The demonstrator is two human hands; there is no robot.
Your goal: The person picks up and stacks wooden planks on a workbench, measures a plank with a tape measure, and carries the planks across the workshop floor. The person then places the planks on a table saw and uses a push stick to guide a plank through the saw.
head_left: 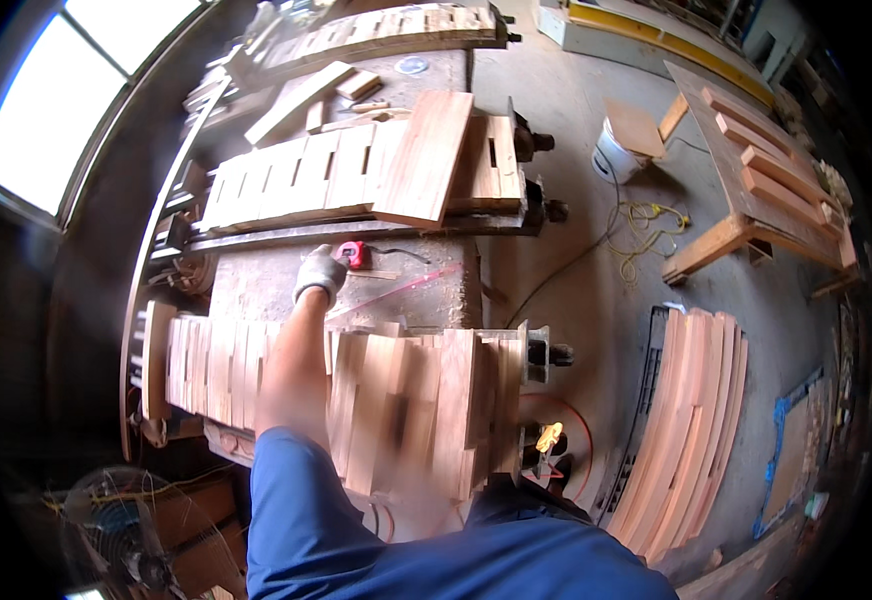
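Observation:
My left hand (320, 274), in a pale work glove, reaches far forward over the bench. Its fingers are closed at the left side of a red tape measure (353, 254), which has a dark strap trailing right. Under my bare forearm lies a row of wooden strips (356, 385) set side by side in a clamp rack; several stand unevenly. A thin pinkish strip (396, 292) and a small wood stick (371, 274) lie on the bench beside the hand. I cannot see my right hand; a smeared patch blurs the area before my body.
Beyond stands a second clamped panel (286, 180) with a wide board (426, 160) across it. Farther back is another clamped panel (386, 28). On the right are a stack of long boards (681, 430), a wooden table (736, 150), a white bucket (616, 150) and a yellow cord (646, 225).

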